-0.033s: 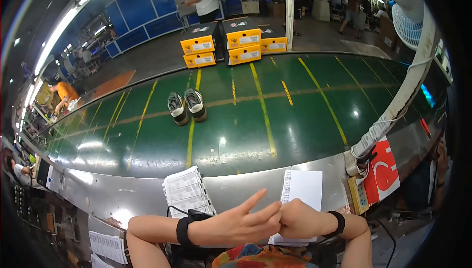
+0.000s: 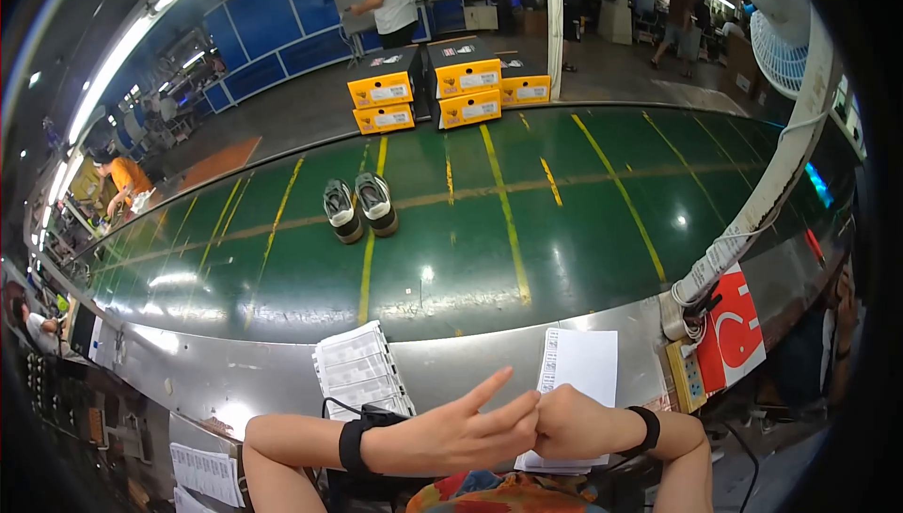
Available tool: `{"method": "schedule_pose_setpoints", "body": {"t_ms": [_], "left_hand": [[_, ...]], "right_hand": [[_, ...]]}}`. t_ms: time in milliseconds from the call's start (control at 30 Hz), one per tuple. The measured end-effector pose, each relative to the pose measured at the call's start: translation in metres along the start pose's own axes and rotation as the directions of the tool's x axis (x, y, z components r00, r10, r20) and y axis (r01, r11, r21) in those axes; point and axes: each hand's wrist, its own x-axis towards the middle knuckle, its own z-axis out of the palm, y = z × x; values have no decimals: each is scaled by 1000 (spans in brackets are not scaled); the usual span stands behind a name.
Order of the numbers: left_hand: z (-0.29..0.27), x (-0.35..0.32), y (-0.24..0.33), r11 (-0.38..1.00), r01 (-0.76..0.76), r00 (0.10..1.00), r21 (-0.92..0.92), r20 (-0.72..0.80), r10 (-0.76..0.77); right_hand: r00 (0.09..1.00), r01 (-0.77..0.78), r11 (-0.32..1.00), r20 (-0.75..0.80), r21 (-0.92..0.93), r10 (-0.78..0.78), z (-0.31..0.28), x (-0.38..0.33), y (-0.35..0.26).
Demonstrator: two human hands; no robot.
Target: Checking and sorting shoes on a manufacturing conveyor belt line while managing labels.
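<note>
Both hands meet in front of my body, over the near edge of the metal ledge. My left hand [image 2: 461, 433] is open, one finger stretched out and the others reaching to the fingers of my right hand. Curled closed, my right hand [image 2: 576, 422] touches those left fingertips; whatever its fingers hold, if anything, is hidden. Beneath and beyond it lies a stack of white sheets [image 2: 591, 358] with small printed labels along the left side. A pile of white label sheets [image 2: 356, 363] rests beyond my left wrist.
A pair of grey and black shoes [image 2: 359, 207] stands on the green conveyor belt [image 2: 451, 264]. Yellow-fronted shoe boxes [image 2: 470, 90] are stacked at its far edge. At right are a power strip [image 2: 691, 377], a red-and-white sheet [image 2: 738, 330], a post and a fan [image 2: 781, 52].
</note>
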Motion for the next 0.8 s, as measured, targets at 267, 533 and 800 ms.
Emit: {"method": "schedule_pose_setpoints", "body": {"t_ms": [267,533,800], "left_hand": [[-31,-15,11,752,-95,988,-652,31,152],[-47,-62,1,833,303,942,-463,17,-334],[-1,-24,19,771,405,905,-491,96,-414]], "right_hand": [[950,-48,992,312,112,11,-15,-8,-15],[932,-231,906,-185,354,311,-36,-9,7],[762,-373,595,-130,712,634,19,24,127]]}}
